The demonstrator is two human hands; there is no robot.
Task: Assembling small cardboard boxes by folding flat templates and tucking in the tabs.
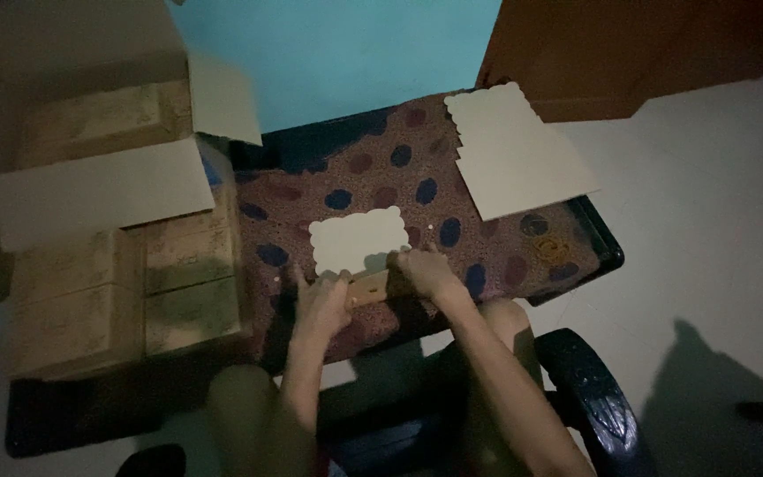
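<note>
A stack of cardboard boxes (125, 265) stood at nine o'clock in the view, beside the table, with pale open flaps (99, 190) lying across the top. Just right of the stack sat a dark-framed table (607, 252) covered by a maroon cloth with blue spots (381, 168).

The left hand (321, 303) rested on the cloth at about seven o'clock from the table's centre, fingers curled and pressing down on the left end of a small tan piece of card (369, 286). How tightly it gripped could not be told in the dim light. The tan piece lay flat between the two hands, near the front edge of the table.

Directly at twelve o'clock from that piece, and touching or overlapping it, lay a small cream card with a scalloped edge (357, 241), flat on the cloth near the table's centre.

The right hand (428, 269) lay at three o'clock from the tan piece, fingers bent down onto its right end and close to the lower right corner of the small card. Whether it pinched or merely pressed could not be told.

A larger cream sheet with a scalloped top and left edge (516, 155) lay at one o'clock, well apart from both hands, its right corner overhanging the table's edge. A brown wooden door (629, 49) stood beyond it.
</note>
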